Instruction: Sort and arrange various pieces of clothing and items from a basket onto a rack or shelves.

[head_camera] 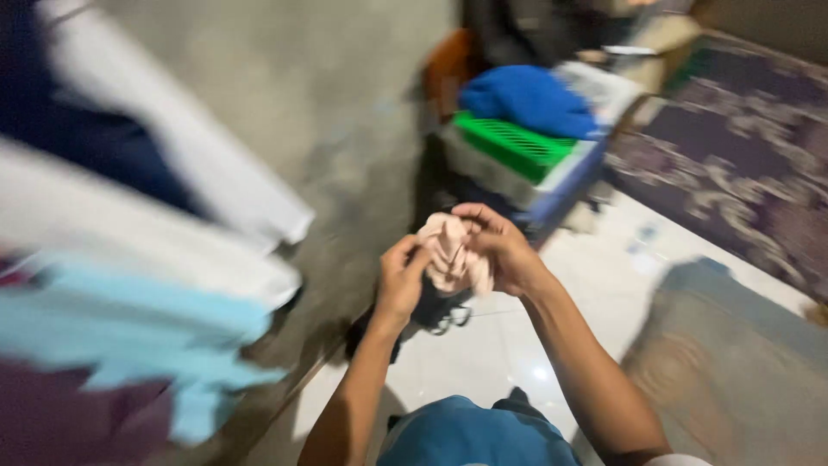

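Note:
Both my hands are raised in front of me, bunched around a small pale pink piece of cloth [448, 253]. My left hand [401, 280] grips its lower left side with curled fingers. My right hand [500, 246] closes over its top and right side. The cloth is crumpled into a wad between the two hands. The picture is blurred by motion.
Hanging clothes fill the left: white [185, 173], light blue [129, 336] and dark purple [60, 423] pieces. Ahead stands a green plastic basket [513, 147] with a blue garment [528, 99] on top. A patterned dark rug [733, 155] lies at right on the white tiled floor [483, 354].

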